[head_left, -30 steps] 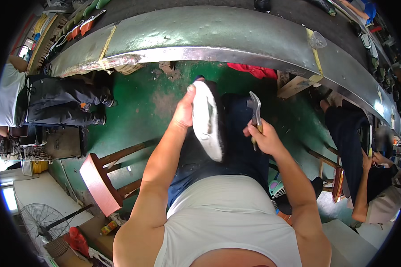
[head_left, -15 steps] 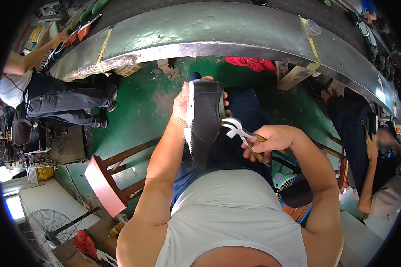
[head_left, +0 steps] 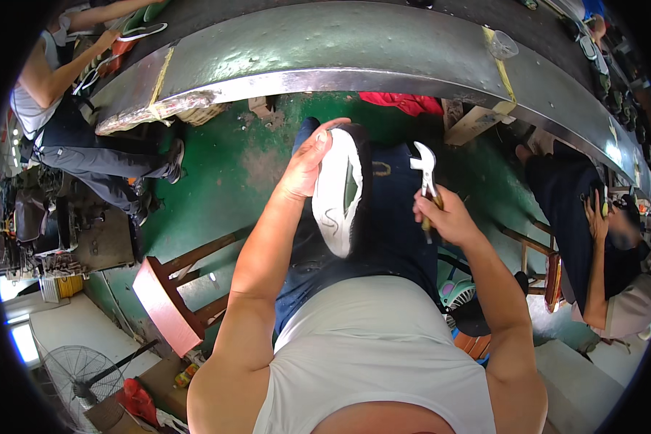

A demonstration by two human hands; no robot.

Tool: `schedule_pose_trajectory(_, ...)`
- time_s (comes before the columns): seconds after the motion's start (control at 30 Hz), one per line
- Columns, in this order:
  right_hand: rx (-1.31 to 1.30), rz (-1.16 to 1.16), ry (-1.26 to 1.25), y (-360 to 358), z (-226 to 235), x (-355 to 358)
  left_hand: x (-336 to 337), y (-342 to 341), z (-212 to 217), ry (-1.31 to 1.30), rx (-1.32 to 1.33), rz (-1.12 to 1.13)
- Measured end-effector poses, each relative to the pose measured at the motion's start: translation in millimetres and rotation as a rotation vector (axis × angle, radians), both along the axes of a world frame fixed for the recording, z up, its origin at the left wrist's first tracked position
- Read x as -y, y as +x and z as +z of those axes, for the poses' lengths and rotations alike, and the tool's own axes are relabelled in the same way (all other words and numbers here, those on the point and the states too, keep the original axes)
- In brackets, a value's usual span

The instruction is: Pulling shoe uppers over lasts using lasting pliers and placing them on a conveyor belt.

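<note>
In the head view, the person looked down on their own lap, in dark blue trousers and a white sleeveless top. The left hand was closed around the upper end of an unfinished shoe, with the thumb pressed on its pale face. The shoe was held lengthwise above the lap, a little left of the middle, its white side toward the viewer. That side carried a dark squiggle near the lower end and a long grey-green strip along the opening; a black side showed at the right.

The right hand was curled around the brown handles of silver pliers, their hooked metal head pointing up and away from the body. The pliers were near the shoe, to its right, and did not touch it.

Beyond the lap ran a long grey metal counter, bearing a clear plastic cup at the right. A red cloth showed beneath its edge, over a green floor. A wooden stool stood to the left, with a wire fan behind it. One co-worker was at the far left and another at the far right.
</note>
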State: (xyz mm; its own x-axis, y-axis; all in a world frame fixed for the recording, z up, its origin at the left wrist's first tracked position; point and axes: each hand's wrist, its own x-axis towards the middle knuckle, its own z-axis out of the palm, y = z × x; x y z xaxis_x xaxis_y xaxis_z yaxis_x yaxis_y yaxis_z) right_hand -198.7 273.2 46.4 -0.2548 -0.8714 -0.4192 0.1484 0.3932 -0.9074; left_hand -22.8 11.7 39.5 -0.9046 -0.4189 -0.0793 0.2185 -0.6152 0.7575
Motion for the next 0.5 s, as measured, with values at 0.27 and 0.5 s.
schedule_pose_trajectory(0.27,0.093,0.263,0.093,0,8,4,6,11,-10,0.145,-0.085,-0.050)
schedule_pose_trajectory(0.5,0.276,0.457,0.263,-10,20,13,6,13,-21,0.216,-0.134,-0.110)
